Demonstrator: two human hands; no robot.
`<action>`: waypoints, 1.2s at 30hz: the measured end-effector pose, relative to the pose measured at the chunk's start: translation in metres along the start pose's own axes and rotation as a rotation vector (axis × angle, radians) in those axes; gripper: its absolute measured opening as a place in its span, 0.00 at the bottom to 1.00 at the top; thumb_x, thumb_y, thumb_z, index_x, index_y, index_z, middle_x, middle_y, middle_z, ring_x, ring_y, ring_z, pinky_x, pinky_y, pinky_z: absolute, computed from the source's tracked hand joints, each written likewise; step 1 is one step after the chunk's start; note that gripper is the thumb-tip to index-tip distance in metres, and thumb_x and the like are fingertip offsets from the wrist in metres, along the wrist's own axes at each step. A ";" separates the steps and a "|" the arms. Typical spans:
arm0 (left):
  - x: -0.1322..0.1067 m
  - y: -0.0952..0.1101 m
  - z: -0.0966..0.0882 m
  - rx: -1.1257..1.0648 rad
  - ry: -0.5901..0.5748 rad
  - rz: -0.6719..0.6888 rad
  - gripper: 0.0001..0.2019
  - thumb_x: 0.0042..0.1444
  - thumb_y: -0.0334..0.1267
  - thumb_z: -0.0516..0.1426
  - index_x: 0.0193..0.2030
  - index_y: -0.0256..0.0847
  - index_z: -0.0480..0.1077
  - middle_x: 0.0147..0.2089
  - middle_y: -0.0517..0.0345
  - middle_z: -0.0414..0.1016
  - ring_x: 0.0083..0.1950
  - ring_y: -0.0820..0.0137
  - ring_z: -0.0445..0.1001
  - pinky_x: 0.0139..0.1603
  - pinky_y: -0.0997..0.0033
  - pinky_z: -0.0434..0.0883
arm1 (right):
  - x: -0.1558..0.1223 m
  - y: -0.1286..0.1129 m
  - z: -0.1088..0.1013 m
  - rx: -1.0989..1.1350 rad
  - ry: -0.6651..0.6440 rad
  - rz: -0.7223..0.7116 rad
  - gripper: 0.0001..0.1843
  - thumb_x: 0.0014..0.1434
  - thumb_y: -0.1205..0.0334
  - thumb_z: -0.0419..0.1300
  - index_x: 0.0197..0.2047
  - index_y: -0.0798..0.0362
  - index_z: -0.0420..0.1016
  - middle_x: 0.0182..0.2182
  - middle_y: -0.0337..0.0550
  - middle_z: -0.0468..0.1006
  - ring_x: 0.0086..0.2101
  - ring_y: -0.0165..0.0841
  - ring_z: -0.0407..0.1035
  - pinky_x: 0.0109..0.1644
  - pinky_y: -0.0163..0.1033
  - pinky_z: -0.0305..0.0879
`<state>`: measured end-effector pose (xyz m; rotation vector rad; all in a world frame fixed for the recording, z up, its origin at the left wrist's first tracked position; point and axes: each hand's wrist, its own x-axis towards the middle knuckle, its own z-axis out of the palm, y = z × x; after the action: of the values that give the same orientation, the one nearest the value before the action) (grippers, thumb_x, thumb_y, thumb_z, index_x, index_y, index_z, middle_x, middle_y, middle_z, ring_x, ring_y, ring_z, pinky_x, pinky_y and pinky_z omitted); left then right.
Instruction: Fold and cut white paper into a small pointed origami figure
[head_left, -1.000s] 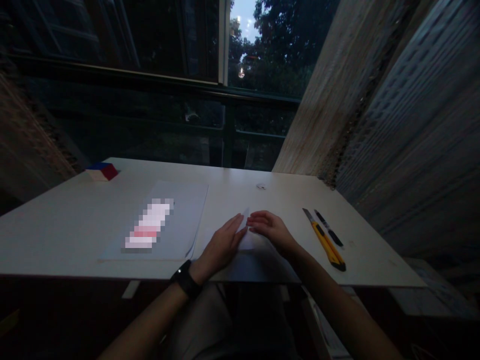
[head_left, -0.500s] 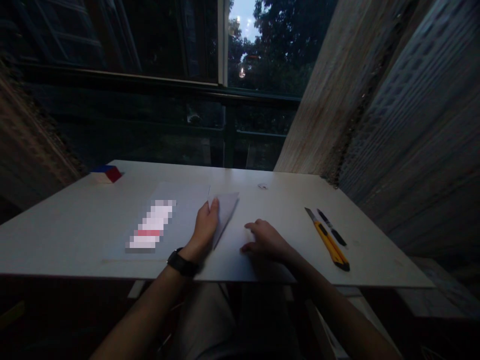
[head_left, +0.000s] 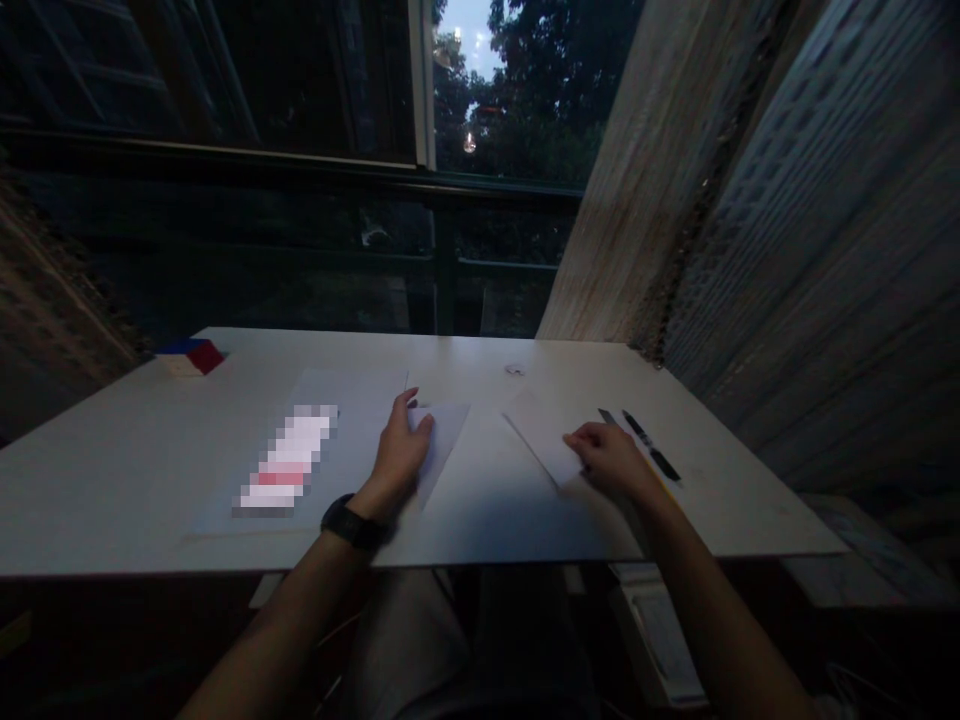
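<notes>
My right hand point(head_left: 613, 458) pinches the near right edge of a white piece of paper point(head_left: 538, 430), which slants just above or against the table. On the left, my left hand point(head_left: 401, 445) has its fingers and thumb apart, with the thumb over a folded, pointed piece of paper point(head_left: 448, 440). Under and beside that hand lies a flat white sheet point(head_left: 360, 400), partly blurred out by a pixelated patch. A yellow utility knife point(head_left: 661, 484) is mostly covered by my right hand and forearm; its blade tip shows beyond the knuckles.
A black pen-like tool point(head_left: 651, 446) lies right of the knife. Near the back are a small whitish object point(head_left: 514, 370), too small to name, and a blue, red and white block point(head_left: 191, 357) at the left. The white table point(head_left: 112, 470) ends before a window and curtains.
My right hand has moved right and now grips a separate paper piece. My left hand has loosened, fingers spreading, and the folded paper has settled lower. The view has shifted slightly.
</notes>
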<state>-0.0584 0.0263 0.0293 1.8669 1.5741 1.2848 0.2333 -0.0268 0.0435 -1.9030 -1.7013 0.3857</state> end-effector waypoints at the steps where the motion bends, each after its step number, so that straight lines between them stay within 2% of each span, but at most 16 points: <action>1: -0.001 0.004 0.000 0.060 0.022 0.033 0.24 0.53 0.38 0.52 0.58 0.41 0.55 0.55 0.45 0.64 0.57 0.58 0.63 0.54 0.54 0.63 | -0.001 0.008 -0.003 0.037 0.024 0.027 0.16 0.51 0.52 0.54 0.25 0.56 0.73 0.19 0.43 0.72 0.22 0.33 0.65 0.27 0.36 0.55; 3: -0.005 0.018 0.001 0.168 0.093 0.170 0.25 0.53 0.38 0.52 0.59 0.39 0.55 0.63 0.44 0.54 0.65 0.55 0.50 0.60 0.50 0.55 | -0.006 0.020 -0.007 0.149 0.055 0.065 0.17 0.51 0.50 0.54 0.27 0.57 0.73 0.17 0.41 0.70 0.20 0.32 0.64 0.25 0.36 0.55; 4: -0.007 0.026 0.003 0.201 0.093 0.232 0.25 0.53 0.38 0.52 0.58 0.38 0.56 0.64 0.44 0.52 0.65 0.55 0.48 0.61 0.49 0.52 | -0.009 0.023 -0.007 0.212 0.072 0.076 0.18 0.51 0.50 0.54 0.28 0.57 0.73 0.16 0.41 0.70 0.19 0.32 0.64 0.24 0.36 0.56; 6: -0.011 0.043 0.013 0.185 0.002 0.288 0.21 0.55 0.40 0.51 0.55 0.38 0.61 0.60 0.45 0.61 0.61 0.56 0.57 0.59 0.51 0.56 | -0.016 0.024 -0.006 0.317 0.107 0.086 0.19 0.50 0.49 0.55 0.28 0.58 0.72 0.17 0.40 0.69 0.18 0.31 0.63 0.23 0.35 0.56; 8: -0.013 0.059 0.032 0.090 -0.209 0.202 0.18 0.56 0.45 0.51 0.49 0.38 0.67 0.45 0.47 0.74 0.47 0.60 0.71 0.50 0.57 0.65 | -0.021 0.019 -0.004 0.390 0.130 0.084 0.19 0.50 0.48 0.55 0.28 0.58 0.72 0.17 0.40 0.69 0.19 0.30 0.62 0.22 0.35 0.56; 9: -0.014 0.066 0.044 0.023 -0.337 0.125 0.18 0.54 0.48 0.52 0.45 0.37 0.70 0.38 0.48 0.76 0.40 0.61 0.74 0.44 0.60 0.68 | -0.023 0.016 -0.003 0.420 0.139 0.084 0.19 0.49 0.47 0.56 0.27 0.57 0.71 0.17 0.40 0.69 0.19 0.30 0.62 0.22 0.34 0.56; 11: -0.015 0.077 0.068 -0.181 -0.590 -0.026 0.18 0.53 0.50 0.53 0.38 0.36 0.72 0.30 0.51 0.76 0.28 0.67 0.74 0.32 0.68 0.69 | -0.026 0.009 -0.003 0.442 0.131 0.070 0.20 0.49 0.46 0.56 0.27 0.57 0.71 0.18 0.41 0.70 0.19 0.30 0.62 0.22 0.35 0.57; 12: -0.015 0.081 0.079 -0.283 -0.677 -0.086 0.17 0.53 0.49 0.53 0.34 0.35 0.72 0.28 0.51 0.76 0.25 0.70 0.73 0.27 0.72 0.67 | -0.027 0.007 -0.003 0.436 0.123 0.066 0.20 0.49 0.46 0.56 0.27 0.57 0.71 0.18 0.41 0.70 0.19 0.31 0.63 0.22 0.35 0.57; 14: -0.014 0.088 0.095 -0.351 -0.679 -0.165 0.14 0.52 0.45 0.54 0.25 0.34 0.69 0.21 0.54 0.72 0.22 0.73 0.71 0.21 0.78 0.62 | -0.028 0.007 -0.006 0.376 0.103 0.051 0.21 0.51 0.46 0.54 0.28 0.57 0.72 0.19 0.42 0.71 0.20 0.32 0.64 0.24 0.36 0.59; 16: -0.011 0.092 0.104 -0.377 -0.647 -0.202 0.14 0.51 0.43 0.56 0.21 0.35 0.67 0.17 0.57 0.69 0.20 0.75 0.69 0.19 0.80 0.58 | -0.030 0.010 -0.011 0.201 0.150 0.047 0.21 0.55 0.46 0.51 0.31 0.57 0.72 0.22 0.44 0.72 0.23 0.33 0.66 0.28 0.37 0.60; 20: -0.002 0.098 0.109 -0.412 -0.642 -0.276 0.12 0.51 0.40 0.57 0.22 0.34 0.66 0.18 0.58 0.68 0.19 0.77 0.68 0.16 0.81 0.53 | -0.036 0.021 -0.021 -0.431 0.339 0.096 0.22 0.57 0.47 0.49 0.39 0.57 0.72 0.33 0.54 0.74 0.37 0.42 0.67 0.37 0.42 0.60; 23: 0.004 0.101 0.113 -0.456 -0.647 -0.364 0.11 0.51 0.39 0.57 0.23 0.34 0.65 0.21 0.57 0.69 0.21 0.76 0.70 0.15 0.81 0.54 | -0.039 0.029 -0.019 -0.689 0.274 0.128 0.24 0.56 0.46 0.50 0.40 0.60 0.71 0.35 0.60 0.73 0.39 0.45 0.66 0.38 0.44 0.59; 25: 0.005 0.103 0.118 -0.480 -0.647 -0.410 0.11 0.51 0.38 0.57 0.23 0.33 0.65 0.22 0.57 0.69 0.22 0.75 0.71 0.15 0.81 0.55 | -0.039 0.031 -0.016 -0.751 0.228 0.142 0.23 0.58 0.48 0.49 0.38 0.62 0.71 0.34 0.61 0.72 0.38 0.45 0.66 0.38 0.44 0.58; 29: 0.006 0.102 0.130 -0.533 -0.635 -0.447 0.11 0.51 0.39 0.58 0.25 0.33 0.65 0.21 0.58 0.69 0.22 0.75 0.72 0.16 0.81 0.58 | -0.039 0.033 -0.016 -0.795 0.225 0.186 0.23 0.61 0.52 0.44 0.36 0.64 0.69 0.34 0.62 0.72 0.38 0.47 0.67 0.38 0.46 0.58; 34: 0.006 0.103 0.145 -0.618 -0.679 -0.500 0.15 0.54 0.38 0.54 0.20 0.34 0.62 0.14 0.59 0.64 0.20 0.75 0.70 0.18 0.81 0.62 | -0.034 0.041 -0.035 -0.589 0.239 0.335 0.23 0.63 0.52 0.38 0.46 0.63 0.62 0.34 0.58 0.73 0.32 0.42 0.70 0.33 0.41 0.58; 36: 0.005 0.107 0.152 -0.643 -0.730 -0.503 0.16 0.56 0.36 0.52 0.18 0.35 0.62 0.13 0.59 0.64 0.20 0.75 0.71 0.19 0.80 0.64 | -0.027 0.047 -0.043 -0.544 0.237 0.369 0.25 0.62 0.49 0.39 0.48 0.62 0.61 0.36 0.58 0.73 0.33 0.42 0.71 0.34 0.41 0.58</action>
<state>0.1265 0.0382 0.0355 1.2037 0.9719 0.6438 0.2911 -0.0646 0.0468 -2.5454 -1.3844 -0.1937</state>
